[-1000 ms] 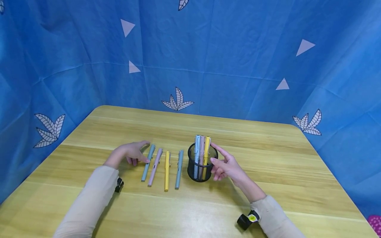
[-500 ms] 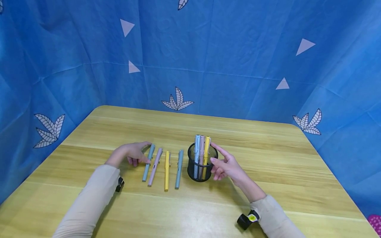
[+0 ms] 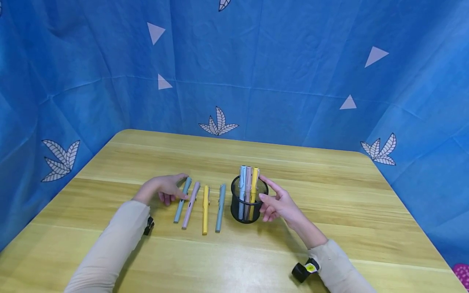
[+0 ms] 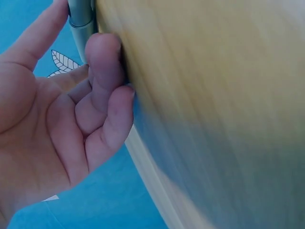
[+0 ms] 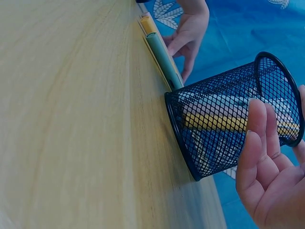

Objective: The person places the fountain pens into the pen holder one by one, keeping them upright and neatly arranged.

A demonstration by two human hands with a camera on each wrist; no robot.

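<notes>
A blue cloth backdrop printed with white leaves and triangles [image 3: 234, 61] is hanging round the far and side edges of the light wooden desk [image 3: 329, 211]. Four pens are lying side by side near the middle of the desk, running from near edge to far edge: a grey-blue plastic pen [image 3: 182, 199] leftmost, then a pale pink pen [image 3: 191, 204], a yellow pen [image 3: 205, 209] and a second grey-blue pen [image 3: 220, 207], each just apart from the next. To their right a round black wire-mesh pen cup [image 3: 246, 203] is standing upright, just beside the last lying pen. Inside it a light blue pen [image 3: 242, 179], a pink pen [image 3: 248, 179] and a yellow pen with a clip [image 3: 254, 179] are standing with their caps rising above the rim.

The left hand [image 3: 165, 189] is resting at the left side of the row, its grip loosely spread, with fingertips [image 4: 102, 47] touching the leftmost grey-blue pen near its far end; nothing is lying between hand and pen. The right hand [image 3: 278, 203] is held against the right side of the mesh cup, fingers [image 5: 257, 138] relaxed and slightly spread, touching the mesh, not curling round it
</notes>
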